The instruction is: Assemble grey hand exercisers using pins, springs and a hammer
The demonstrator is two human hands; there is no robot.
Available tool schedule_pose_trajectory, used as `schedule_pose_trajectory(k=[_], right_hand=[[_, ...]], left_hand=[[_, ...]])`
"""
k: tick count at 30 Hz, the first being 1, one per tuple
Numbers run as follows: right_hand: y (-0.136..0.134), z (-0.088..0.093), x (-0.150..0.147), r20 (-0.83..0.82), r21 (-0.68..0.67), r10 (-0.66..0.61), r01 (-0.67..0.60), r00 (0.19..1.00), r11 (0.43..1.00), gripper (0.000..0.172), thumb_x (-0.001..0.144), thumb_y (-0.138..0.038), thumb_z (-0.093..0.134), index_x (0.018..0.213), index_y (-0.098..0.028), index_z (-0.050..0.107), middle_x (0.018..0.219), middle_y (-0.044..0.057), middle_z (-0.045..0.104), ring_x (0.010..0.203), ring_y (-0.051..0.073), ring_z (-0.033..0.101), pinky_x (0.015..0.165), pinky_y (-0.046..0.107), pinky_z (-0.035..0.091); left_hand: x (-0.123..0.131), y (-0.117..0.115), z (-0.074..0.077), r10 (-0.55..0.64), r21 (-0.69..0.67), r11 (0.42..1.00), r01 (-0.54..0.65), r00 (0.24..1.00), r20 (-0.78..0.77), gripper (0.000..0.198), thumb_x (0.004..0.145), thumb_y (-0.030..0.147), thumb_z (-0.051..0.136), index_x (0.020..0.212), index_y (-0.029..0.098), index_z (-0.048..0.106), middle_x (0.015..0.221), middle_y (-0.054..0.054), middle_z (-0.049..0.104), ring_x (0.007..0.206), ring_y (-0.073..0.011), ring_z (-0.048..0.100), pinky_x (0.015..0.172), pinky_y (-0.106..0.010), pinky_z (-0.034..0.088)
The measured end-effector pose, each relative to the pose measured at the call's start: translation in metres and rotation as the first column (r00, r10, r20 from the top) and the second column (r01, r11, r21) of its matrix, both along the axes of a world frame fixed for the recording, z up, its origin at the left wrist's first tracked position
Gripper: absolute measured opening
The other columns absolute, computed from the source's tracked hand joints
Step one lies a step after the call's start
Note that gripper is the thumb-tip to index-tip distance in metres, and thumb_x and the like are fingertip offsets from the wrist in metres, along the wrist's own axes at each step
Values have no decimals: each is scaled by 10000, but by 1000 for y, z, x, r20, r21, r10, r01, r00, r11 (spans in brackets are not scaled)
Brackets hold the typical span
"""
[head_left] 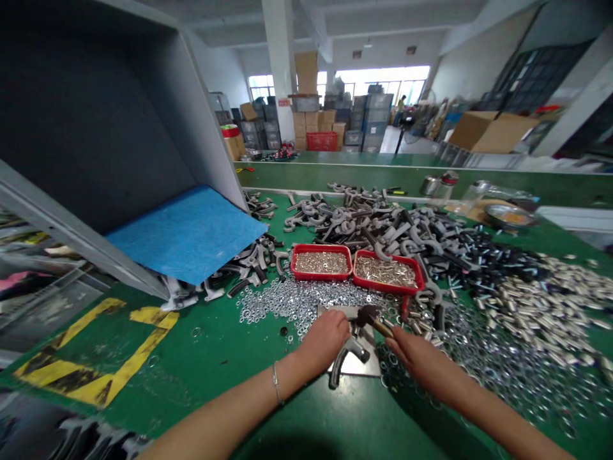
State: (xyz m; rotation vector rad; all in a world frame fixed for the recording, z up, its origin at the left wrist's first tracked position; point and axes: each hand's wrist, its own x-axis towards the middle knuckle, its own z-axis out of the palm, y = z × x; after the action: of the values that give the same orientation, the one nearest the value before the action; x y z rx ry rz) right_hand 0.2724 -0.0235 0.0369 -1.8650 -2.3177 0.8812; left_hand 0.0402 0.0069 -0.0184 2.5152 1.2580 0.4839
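Note:
A hammer is in my right hand, whose fingers are wrapped round its wooden handle. The dark hammer head is close beside the fingertips of my left hand, above a flat metal plate. My left hand is closed in a pinch at the plate; what lies between its fingers is hidden. Just below the fingers, a curved grey metal part with a dark grip lies across the plate. Small shiny washers are spread behind my left hand.
Two red trays of small metal pieces stand behind the plate. Beyond them is a heap of grey castings. Brass-coloured cylinders and loose rings cover the right side. A large grey bin with a blue sheet rises at left.

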Motion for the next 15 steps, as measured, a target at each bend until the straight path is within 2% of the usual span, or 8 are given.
schedule_pose_trajectory(k=[1, 4, 6, 9, 12, 15], right_hand=[[-1, 4, -3, -30, 0, 10, -10, 1000, 1000, 279, 981, -401, 317, 955, -218, 526, 843, 101, 704, 744, 258, 663, 675, 328, 449], [-7, 10, -13, -158, 76, 46, -34, 986, 997, 322, 1002, -437, 281, 1007, -236, 533, 919, 82, 710, 811, 241, 664, 727, 320, 458], [-11, 7, -18, -101, 75, 63, -56, 993, 996, 335, 996, -451, 288, 1004, -230, 539, 898, 90, 710, 779, 260, 666, 704, 340, 459], [-14, -7, -13, -55, -18, 56, -57, 997, 998, 360, 975, -480, 326, 945, -213, 567, 831, 92, 703, 728, 272, 660, 680, 356, 461], [-19, -20, 6, -239, -112, -35, 9, 970, 994, 445, 978, -530, 298, 882, -221, 603, 849, 64, 698, 783, 243, 649, 729, 334, 478], [-31, -17, 18, -307, -149, -174, 133, 936, 980, 498, 971, -580, 272, 893, -229, 618, 789, 39, 675, 761, 234, 636, 696, 319, 487]], left_hand=[[1, -7, 0, 55, -2, 998, -55, 998, 17, 205, 909, 292, 561, 1047, 151, 619, 1089, -117, 621, 1070, -292, 555, 965, -448, 433], [5, -30, -2, 240, -45, 970, -237, 967, 87, 705, 773, 332, 713, 1372, 125, 404, 1359, -189, 485, 1265, -369, 440, 1069, -549, 348], [8, -40, -4, 317, -100, 946, -309, 945, 83, 889, 748, 285, 716, 1473, 93, 239, 1431, -231, 413, 1329, -399, 376, 1103, -572, 303], [12, -43, -7, 366, -148, 923, -354, 929, 59, 932, 759, 226, 665, 1510, 54, 140, 1439, -264, 406, 1332, -412, 377, 1118, -575, 284], [12, -39, -10, 355, -134, 929, -345, 933, 56, 938, 760, 237, 637, 1527, 87, 118, 1450, -250, 410, 1308, -416, 404, 1102, -596, 297], [10, -37, -13, 351, -114, 932, -343, 934, 63, 950, 757, 250, 642, 1529, 80, 115, 1478, -250, 377, 1337, -418, 372, 1114, -582, 286]])
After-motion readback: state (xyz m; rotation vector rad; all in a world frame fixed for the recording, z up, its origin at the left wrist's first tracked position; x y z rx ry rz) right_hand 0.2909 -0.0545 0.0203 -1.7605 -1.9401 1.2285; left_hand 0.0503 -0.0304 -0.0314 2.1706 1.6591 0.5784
